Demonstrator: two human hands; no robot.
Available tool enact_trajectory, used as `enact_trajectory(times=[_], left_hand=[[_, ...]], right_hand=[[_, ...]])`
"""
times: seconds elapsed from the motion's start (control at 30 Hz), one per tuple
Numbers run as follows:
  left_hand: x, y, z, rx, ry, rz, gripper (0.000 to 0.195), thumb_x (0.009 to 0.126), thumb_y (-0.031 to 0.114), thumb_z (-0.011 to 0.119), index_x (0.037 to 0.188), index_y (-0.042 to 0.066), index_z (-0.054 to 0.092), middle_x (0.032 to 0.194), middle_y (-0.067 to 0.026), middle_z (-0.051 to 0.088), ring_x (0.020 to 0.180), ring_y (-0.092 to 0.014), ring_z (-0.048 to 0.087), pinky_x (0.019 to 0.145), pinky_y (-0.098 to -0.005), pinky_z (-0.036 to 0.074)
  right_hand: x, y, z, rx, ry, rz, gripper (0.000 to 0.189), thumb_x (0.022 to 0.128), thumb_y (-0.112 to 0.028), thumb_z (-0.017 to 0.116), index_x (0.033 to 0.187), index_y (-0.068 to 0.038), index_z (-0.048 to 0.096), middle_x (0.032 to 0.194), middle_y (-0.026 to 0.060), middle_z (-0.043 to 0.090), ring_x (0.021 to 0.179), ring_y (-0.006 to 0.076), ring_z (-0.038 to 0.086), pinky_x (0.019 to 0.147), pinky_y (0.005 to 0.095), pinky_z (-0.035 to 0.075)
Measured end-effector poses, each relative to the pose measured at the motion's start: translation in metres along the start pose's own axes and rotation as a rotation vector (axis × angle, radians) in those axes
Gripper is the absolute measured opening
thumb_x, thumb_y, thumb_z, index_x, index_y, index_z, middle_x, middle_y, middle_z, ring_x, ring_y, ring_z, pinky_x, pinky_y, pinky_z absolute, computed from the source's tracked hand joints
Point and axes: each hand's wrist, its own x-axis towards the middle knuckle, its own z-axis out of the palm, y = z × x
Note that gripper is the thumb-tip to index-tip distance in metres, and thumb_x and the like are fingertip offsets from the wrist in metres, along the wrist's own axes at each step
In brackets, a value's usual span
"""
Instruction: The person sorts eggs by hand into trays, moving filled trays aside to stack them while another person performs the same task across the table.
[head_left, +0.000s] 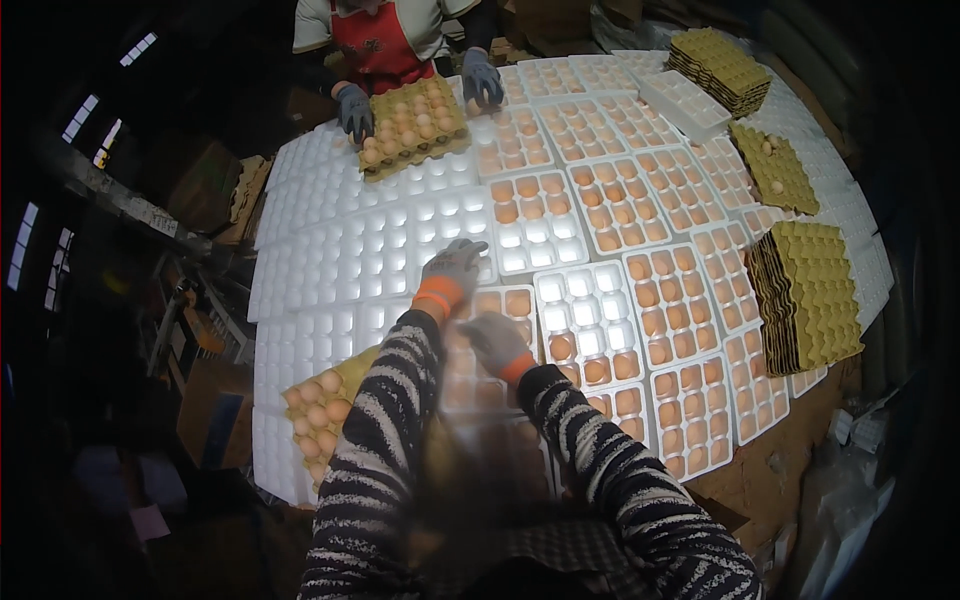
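Note:
My left hand (455, 264), in a grey glove with an orange cuff, reaches over the white plastic egg trays (386, 247) in the middle. Its fingers are bent near the edge of a partly filled tray (529, 225), which has eggs in its far rows. My right hand (496, 343), gloved alike and blurred by motion, hovers over a tray holding eggs (517, 302). Whether either hand holds anything is hidden. A pulp egg flat (352, 373) with several brown eggs (316, 415) lies by my left forearm. Right of my right hand is another partly filled tray (589, 315).
Across the table, a person in a red apron (382, 41) and grey gloves (354, 109) handles a pulp flat of eggs (411, 124). Stacked pulp flats (814, 296) stand at right, with another stack (720, 71) farther back. A loose white tray (684, 105) rests atop others.

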Motion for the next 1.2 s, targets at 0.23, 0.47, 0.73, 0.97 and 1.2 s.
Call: enact_trajectory(times=[0.23,0.47,0.73,0.97,1.2], left_hand=[[0.007,-0.023,0.029,-0.006,0.143,-0.108,0.047,0.091,0.030,0.062,0.137,0.025,0.060,0.134,-0.0077,0.056,0.125,-0.031,0.054,0.106,-0.0423,0.047],[-0.009,-0.063,-0.017,-0.515,0.296,-0.183,0.040,0.091,0.018,0.060,0.131,0.011,0.066,0.127,-0.0147,0.066,0.112,-0.030,0.064,0.098,-0.0371,0.050],[-0.214,-0.096,-0.218,-0.513,0.089,-0.147,0.046,0.091,0.003,0.063,0.137,0.006,0.063,0.133,-0.0067,0.067,0.120,-0.016,0.062,0.102,-0.0288,0.049],[-0.323,-0.149,-0.178,-0.086,-0.021,-0.395,0.056,0.080,0.032,0.077,0.133,0.020,0.067,0.121,-0.0155,0.069,0.113,-0.032,0.064,0.098,-0.0395,0.051],[-0.344,-0.164,-0.136,-0.258,0.270,-0.207,0.048,0.084,0.020,0.074,0.130,0.012,0.066,0.119,-0.0113,0.070,0.111,-0.024,0.066,0.098,-0.0354,0.053]], right_hand=[[0.009,-0.025,-0.020,0.124,0.065,0.056,0.030,0.088,-0.003,0.063,0.116,-0.009,0.068,0.112,0.0074,0.066,0.109,0.0285,0.062,0.091,0.0371,0.054],[0.016,-0.043,-0.027,0.254,0.072,0.144,0.026,0.087,-0.002,0.062,0.111,-0.007,0.070,0.113,0.0097,0.069,0.107,0.0306,0.065,0.092,0.0381,0.054],[0.032,-0.040,-0.032,0.714,0.165,0.533,0.030,0.093,-0.001,0.066,0.123,-0.003,0.067,0.114,0.0063,0.071,0.103,0.0154,0.067,0.091,0.0279,0.054],[0.110,-0.246,0.023,0.039,-0.388,-0.130,0.036,0.089,-0.030,0.066,0.122,-0.018,0.066,0.120,0.0090,0.066,0.111,0.0316,0.065,0.092,0.0432,0.052],[0.119,-0.263,0.030,0.036,-0.573,0.024,0.034,0.089,-0.028,0.067,0.121,-0.017,0.068,0.122,0.0087,0.066,0.111,0.0293,0.066,0.094,0.0401,0.053]])
